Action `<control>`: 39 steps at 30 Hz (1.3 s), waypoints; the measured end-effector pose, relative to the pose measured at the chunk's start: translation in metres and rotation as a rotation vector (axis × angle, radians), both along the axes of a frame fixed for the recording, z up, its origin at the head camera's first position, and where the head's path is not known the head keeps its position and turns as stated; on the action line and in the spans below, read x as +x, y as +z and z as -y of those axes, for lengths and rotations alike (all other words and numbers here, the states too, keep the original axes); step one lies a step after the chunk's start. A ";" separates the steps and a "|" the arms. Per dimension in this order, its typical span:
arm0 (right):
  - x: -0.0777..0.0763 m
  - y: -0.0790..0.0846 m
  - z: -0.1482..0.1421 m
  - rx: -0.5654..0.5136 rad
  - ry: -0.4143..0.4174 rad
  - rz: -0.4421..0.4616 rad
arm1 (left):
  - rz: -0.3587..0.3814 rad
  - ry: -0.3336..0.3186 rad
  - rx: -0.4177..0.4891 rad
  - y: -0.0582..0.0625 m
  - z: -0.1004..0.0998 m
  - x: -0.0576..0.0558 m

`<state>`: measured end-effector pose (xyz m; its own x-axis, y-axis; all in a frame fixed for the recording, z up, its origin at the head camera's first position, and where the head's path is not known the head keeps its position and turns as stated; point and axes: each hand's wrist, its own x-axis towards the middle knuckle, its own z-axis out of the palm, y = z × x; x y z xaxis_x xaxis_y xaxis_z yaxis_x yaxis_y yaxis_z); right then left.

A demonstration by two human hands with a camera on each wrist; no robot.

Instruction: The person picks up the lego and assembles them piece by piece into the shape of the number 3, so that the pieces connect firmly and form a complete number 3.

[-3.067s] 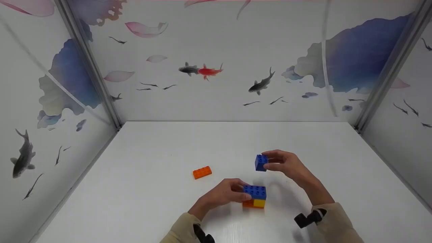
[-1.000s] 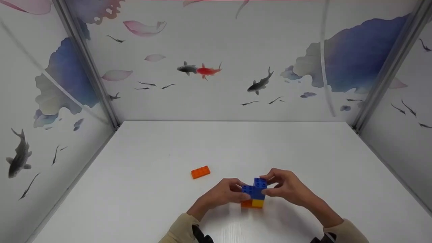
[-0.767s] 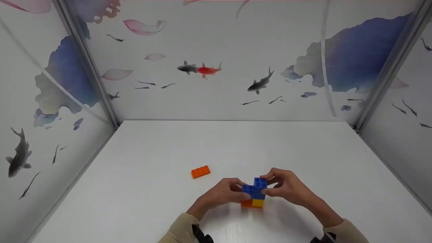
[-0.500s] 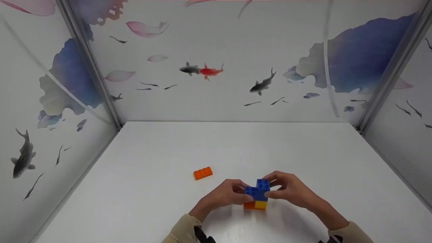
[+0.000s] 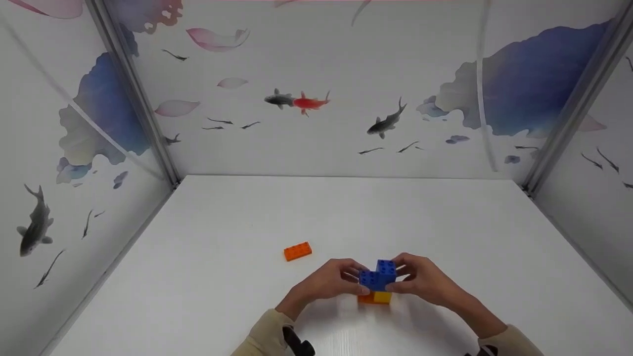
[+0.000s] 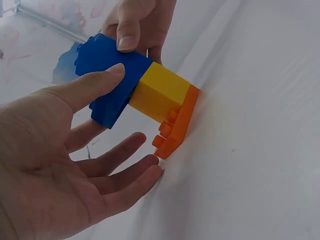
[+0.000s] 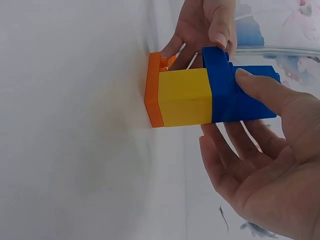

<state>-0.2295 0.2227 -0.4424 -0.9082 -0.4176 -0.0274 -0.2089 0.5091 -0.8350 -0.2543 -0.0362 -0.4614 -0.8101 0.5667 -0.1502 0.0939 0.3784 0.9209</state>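
A stack of toy building bricks stands between my two hands. At its bottom is a flat orange brick (image 7: 154, 92), then a yellow brick (image 7: 185, 97) on its right half. A long blue brick (image 5: 367, 279) lies across the yellow one, overhanging the orange studs to the left. On the long brick's right half sits a small blue brick (image 5: 386, 267). My left hand (image 5: 324, 283) pinches the long blue brick's left end between thumb and finger, other fingers spread below. My right hand (image 5: 428, 281) grips the blue bricks from the right, its thumb (image 7: 260, 87) across the small one.
A loose orange brick (image 5: 297, 251) with studs up lies on the white table (image 5: 237, 217), behind and left of the stack. White walls (image 5: 336, 59) printed with fish and petals enclose the table at the back and both sides.
My right hand has brought the small blue brick down and toward me onto the long blue brick's right half. Lately its thumb has slid slightly lower. The left hand keeps its hold.
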 end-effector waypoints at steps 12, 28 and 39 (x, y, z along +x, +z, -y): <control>0.000 -0.002 0.002 0.004 -0.038 0.033 | -0.232 0.240 0.127 0.017 0.058 -0.026; -0.001 -0.005 0.001 0.001 -0.011 0.011 | -0.102 0.504 -0.073 -0.012 0.112 -0.051; -0.001 -0.003 -0.002 -0.008 -0.010 0.007 | -0.122 0.455 -0.163 -0.019 0.105 -0.054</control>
<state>-0.2301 0.2245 -0.4458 -0.9120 -0.4091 -0.0307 -0.1978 0.5041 -0.8407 -0.3078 -0.1410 -0.4808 -0.9870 0.1287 -0.0964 -0.0110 0.5439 0.8391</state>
